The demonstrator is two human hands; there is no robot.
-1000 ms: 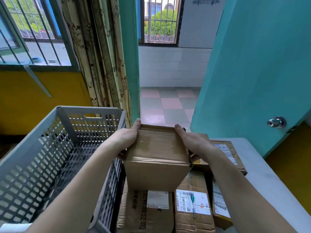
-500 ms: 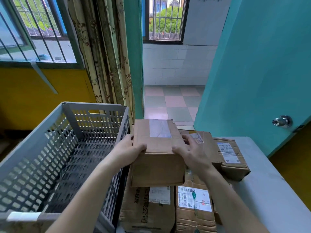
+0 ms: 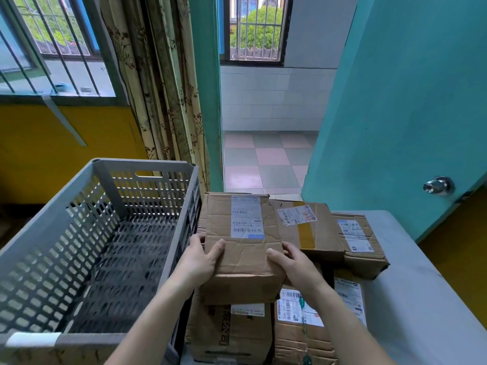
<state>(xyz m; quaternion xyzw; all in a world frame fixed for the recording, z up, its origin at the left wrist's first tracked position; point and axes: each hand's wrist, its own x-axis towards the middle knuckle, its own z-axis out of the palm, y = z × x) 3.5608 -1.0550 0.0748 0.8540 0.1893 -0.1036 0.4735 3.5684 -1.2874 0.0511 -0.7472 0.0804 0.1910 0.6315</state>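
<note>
**parcelguy:** What's the layout, biggest stuff first?

**boxwatcher:** The grey slatted crate (image 3: 47,227) eats up the whole left side. Right of the crate is a pale table (image 3: 421,299), and a heap of taped parcels (image 3: 305,230) sits on it, right up against the crate's right wall.

**parcelguy:** And the one being handled?

**boxwatcher:** That's the cardboard box (image 3: 242,262), on top of the heap and just right of the crate's right wall. Its white label (image 3: 246,217) faces up. Can't really tell if it's resting on the parcels underneath or lifted a bit clear.

**parcelguy:** Hands?

**boxwatcher:** Both are gripping it. The left hand (image 3: 200,262) is wrapped round the near corner on the crate side, thumb on top. The right hand (image 3: 292,264) is curled round the near corner away from the crate.
</note>
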